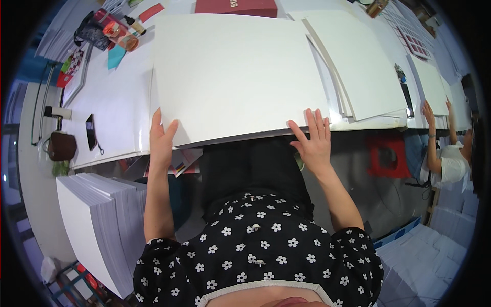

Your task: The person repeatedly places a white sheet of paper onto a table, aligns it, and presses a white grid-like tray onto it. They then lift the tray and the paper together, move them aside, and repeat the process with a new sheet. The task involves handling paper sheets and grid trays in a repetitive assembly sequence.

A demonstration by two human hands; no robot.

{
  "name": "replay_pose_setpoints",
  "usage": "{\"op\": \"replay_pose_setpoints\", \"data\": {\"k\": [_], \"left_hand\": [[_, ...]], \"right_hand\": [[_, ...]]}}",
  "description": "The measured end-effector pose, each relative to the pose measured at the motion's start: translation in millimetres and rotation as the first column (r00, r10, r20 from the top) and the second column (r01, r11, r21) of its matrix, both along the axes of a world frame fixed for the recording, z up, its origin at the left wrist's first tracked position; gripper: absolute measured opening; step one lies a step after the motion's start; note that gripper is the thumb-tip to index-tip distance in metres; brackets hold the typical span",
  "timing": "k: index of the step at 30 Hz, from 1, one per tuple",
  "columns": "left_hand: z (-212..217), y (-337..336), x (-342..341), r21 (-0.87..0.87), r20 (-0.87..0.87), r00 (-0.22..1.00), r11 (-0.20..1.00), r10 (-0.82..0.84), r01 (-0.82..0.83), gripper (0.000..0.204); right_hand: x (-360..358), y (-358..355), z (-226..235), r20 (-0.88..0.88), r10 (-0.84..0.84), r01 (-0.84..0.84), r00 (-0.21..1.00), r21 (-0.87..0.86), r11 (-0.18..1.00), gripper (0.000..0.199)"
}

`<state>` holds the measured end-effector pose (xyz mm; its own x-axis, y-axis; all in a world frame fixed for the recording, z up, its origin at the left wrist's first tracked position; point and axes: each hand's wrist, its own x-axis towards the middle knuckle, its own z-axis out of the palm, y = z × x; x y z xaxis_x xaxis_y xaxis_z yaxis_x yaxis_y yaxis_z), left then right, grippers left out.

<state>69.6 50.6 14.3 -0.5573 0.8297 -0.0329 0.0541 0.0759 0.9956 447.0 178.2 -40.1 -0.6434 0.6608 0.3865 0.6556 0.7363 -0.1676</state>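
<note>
Both hands spread flat, open, on near edge of large white sheet stack [235, 77]: left hand [161, 140] at left corner, right hand [312, 140] at right; stack lying on tabletop [110, 110], overhanging.

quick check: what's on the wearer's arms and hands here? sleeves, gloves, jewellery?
Both hands are bare: no gloves on the left hand or the right hand, and no rings or watch can be made out. The forearms are uncovered up to short sleeves. The top is black with a small white flower print, small pale buttons down the front and a light trim at the neckline.
</note>
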Motion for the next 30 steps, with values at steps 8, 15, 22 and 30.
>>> {"op": "replay_pose_setpoints", "data": {"k": [8,15,22,30], "left_hand": [[-9.4,-3.8,-10.0,-0.157,-0.331,0.944,0.986,0.004,-0.059,0.059],[-18.2,-5.4,-14.5,-0.124,-0.330,0.943,0.992,-0.037,-0.005,0.066],[-19.0,-4.2,-17.7,-0.160,-0.219,0.971,0.985,-0.094,0.059,0.071],[-19.6,-8.3,-20.4,-0.189,-0.185,0.974,0.978,-0.128,0.092,0.074]], "right_hand": [[-3.2,-0.9,-2.0,0.004,-0.005,0.005,1.000,0.021,1.000,0.073],[-5.8,-2.2,1.9,0.025,0.003,-0.004,1.000,0.033,0.999,0.068],[-6.4,-2.6,2.8,0.036,0.010,-0.012,0.999,0.060,0.998,0.063],[-31.5,-18.0,15.6,0.062,0.028,-0.030,0.998,0.039,0.999,0.066]]}}
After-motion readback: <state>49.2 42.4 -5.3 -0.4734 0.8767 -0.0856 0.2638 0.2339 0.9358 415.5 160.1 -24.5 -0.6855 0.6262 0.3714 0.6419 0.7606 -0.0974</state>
